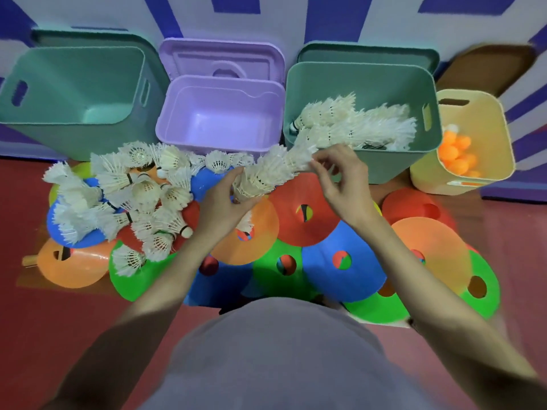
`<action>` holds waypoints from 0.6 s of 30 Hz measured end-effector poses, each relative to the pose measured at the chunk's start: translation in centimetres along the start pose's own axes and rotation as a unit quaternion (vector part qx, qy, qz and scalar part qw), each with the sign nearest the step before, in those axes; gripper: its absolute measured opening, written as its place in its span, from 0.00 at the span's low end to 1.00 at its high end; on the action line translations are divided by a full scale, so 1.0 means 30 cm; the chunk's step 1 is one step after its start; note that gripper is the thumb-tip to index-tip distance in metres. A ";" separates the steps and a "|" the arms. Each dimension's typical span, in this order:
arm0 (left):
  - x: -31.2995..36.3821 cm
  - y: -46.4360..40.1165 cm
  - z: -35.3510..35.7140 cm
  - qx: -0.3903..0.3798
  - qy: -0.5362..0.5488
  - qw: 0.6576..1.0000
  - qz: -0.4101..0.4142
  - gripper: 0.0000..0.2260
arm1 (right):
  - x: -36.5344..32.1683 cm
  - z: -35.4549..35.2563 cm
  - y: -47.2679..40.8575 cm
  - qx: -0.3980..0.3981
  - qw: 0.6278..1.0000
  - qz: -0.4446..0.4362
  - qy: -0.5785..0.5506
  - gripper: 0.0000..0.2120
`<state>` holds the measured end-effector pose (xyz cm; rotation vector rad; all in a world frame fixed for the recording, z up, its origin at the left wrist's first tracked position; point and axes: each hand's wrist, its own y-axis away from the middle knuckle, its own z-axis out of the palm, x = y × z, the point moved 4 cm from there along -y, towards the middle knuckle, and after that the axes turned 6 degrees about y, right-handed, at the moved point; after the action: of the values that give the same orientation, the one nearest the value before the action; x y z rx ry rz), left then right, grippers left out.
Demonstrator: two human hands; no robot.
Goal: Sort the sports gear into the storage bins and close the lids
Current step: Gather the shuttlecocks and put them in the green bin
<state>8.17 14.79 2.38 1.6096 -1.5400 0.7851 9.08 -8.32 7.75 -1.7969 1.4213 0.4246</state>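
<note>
One long nested stack of white shuttlecocks (272, 170) stretches slantwise between the two hands, above the coloured cones. The left hand (220, 199) has its grip round the lower, left end of the stack, fingers curled about the feathers there. The right hand (337, 176) pinches the upper, right end with its fingertips, just in front of the near rim of the right green bin (393, 161), so the stack runs from one grip up to the other and leans toward that bin.

Inside the right green bin lie more shuttlecock stacks (355, 122), heaped on their sides. Left of the held stack, a loose pile of shuttlecocks (130, 196) is scattered over the cones, some on their sides, some with the cork ends showing.

Under and around the hands, flat disc cones (305, 220) in red, orange, blue and green overlap one another on the floor (44, 321), each with a round hole in its middle.

Along the wall stand four open bins: a left green bin (38, 125), a purple bin (219, 143) beside it, the right green bin, and a small yellow bin (426, 179) at the far right holding orange balls (455, 155). A purple lid (222, 57) leans upright behind the purple bin, and a green lid stands behind each green bin.
</note>
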 end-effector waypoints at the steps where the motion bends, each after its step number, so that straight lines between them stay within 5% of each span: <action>1: 0.025 -0.014 0.016 -0.009 -0.007 1.000 0.015 0.28 | 0.014 -0.002 0.000 -0.016 1.000 -0.007 0.000 0.03; 4: 0.100 -0.081 0.061 -0.031 -0.068 0.995 0.071 0.28 | 0.071 -0.029 -0.014 -0.004 1.000 0.016 -0.014 0.04; 13: 0.435 -0.395 0.234 -0.085 -0.169 0.966 0.178 0.29 | 0.302 -0.227 -0.129 0.194 0.967 0.151 -0.068 0.04; 18: 0.598 -0.614 0.421 -0.184 -0.149 0.948 0.213 0.28 | 0.432 -0.303 -0.163 0.256 0.946 0.187 -0.069 0.04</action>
<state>27.09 -5.69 8.95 1.1680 -2.1514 0.4397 15.84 -23.38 6.51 -1.0665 1.5982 0.3234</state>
